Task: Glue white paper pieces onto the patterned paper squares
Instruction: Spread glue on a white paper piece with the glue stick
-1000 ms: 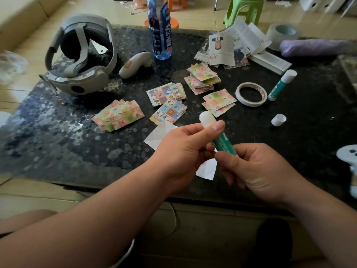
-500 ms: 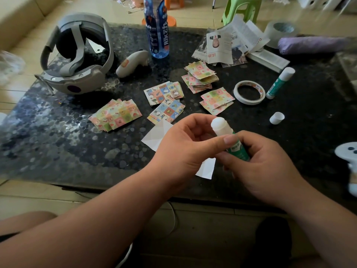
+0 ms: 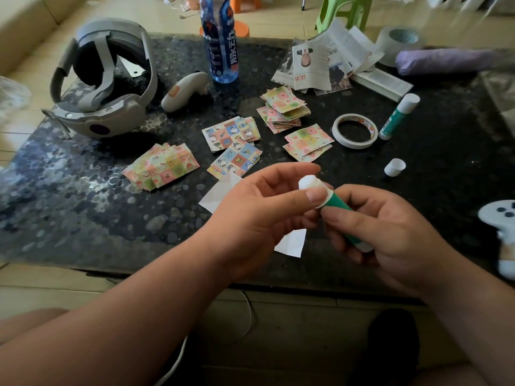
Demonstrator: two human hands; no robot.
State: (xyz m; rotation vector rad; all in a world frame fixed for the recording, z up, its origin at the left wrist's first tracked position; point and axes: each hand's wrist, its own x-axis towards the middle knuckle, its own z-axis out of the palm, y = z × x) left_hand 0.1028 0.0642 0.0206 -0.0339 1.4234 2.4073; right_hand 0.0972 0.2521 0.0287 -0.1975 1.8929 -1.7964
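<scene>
My right hand (image 3: 390,235) grips the green body of an uncapped glue stick (image 3: 334,203), its white glue tip pointing up and left. My left hand (image 3: 259,210) holds the stick's top end, thumb pressed on the white collar and forefinger arched over the tip. White paper pieces (image 3: 220,190) lie on the dark table (image 3: 83,204) beneath both hands, mostly hidden. Several piles of patterned paper squares (image 3: 164,165) lie further back, among them cartoon-print ones (image 3: 237,160) and pastel ones (image 3: 308,142). The glue's white cap (image 3: 394,167) stands to the right.
A second, capped glue stick (image 3: 398,117) and a tape roll (image 3: 354,130) lie at right. Behind are a headset (image 3: 103,87), a controller (image 3: 184,90), a blue bottle (image 3: 221,40), newspaper scraps (image 3: 320,65), another controller (image 3: 501,227) at the right edge.
Both hands and the glue stick shifted right and slightly toward me. My left thumb slid from the stick's tip down to its white collar, and the exposed glue looks shorter.
</scene>
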